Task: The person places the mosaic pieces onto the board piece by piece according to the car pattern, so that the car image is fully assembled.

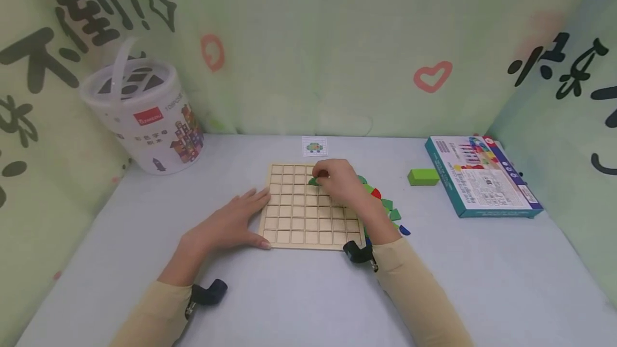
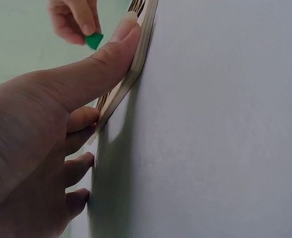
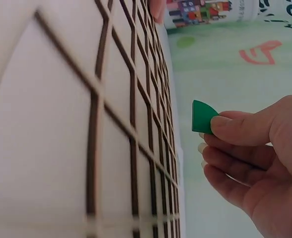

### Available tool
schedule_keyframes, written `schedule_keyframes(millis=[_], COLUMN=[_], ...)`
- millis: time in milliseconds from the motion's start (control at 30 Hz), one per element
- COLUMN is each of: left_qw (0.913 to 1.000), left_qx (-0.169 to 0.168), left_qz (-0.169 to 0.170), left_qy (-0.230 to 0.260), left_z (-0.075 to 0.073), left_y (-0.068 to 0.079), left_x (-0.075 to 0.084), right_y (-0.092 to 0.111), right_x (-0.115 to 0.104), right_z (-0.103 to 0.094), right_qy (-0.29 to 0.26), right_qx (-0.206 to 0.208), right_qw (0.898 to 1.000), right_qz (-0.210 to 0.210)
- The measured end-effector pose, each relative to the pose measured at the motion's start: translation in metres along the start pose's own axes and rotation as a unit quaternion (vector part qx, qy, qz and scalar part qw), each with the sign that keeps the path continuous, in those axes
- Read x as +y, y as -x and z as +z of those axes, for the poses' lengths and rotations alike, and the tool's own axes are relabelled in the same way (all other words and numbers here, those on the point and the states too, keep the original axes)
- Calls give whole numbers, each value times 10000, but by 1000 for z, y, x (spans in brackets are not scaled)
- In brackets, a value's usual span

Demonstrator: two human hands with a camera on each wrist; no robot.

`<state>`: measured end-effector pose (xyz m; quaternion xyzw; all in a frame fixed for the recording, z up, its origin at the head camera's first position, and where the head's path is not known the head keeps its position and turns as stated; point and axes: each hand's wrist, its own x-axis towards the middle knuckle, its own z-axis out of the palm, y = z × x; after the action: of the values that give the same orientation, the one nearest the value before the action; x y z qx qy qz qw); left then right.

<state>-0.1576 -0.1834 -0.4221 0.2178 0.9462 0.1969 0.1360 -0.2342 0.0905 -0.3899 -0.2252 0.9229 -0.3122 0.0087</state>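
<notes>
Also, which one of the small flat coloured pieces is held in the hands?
The green quarter-circle: the right hand pinches it over the gridded board. The other visible pieces lie beside the board's right edge, held by neither hand.

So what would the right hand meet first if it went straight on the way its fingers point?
Most likely the wooden board, with the green piece pinched in the right hand touching it first; the depth of the gap is hard to judge.
</notes>
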Motion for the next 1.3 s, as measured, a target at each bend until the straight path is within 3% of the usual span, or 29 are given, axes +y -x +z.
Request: schedule_keyframes(millis=[300, 700, 1033, 1300], left_qw=[10000, 9999, 9999, 10000], left_qx=[-53, -63, -74, -18], left_qz=[-7, -41, -104, 37], left_qy=[-43, -133, -112, -91], left_z=[2, 1, 0, 0], left_y=[-4, -5, -1, -1], left_x=[5, 4, 1, 1], right_y=[-10, -9, -2, 9], right_x=[-10, -14, -19, -13], right_z=[24, 30, 23, 7], right_qy=[87, 657, 680, 816], right_qx=[-307, -469, -736, -668], right_qw=[9994, 9967, 9949, 9939], right_qz=[91, -24, 143, 327])
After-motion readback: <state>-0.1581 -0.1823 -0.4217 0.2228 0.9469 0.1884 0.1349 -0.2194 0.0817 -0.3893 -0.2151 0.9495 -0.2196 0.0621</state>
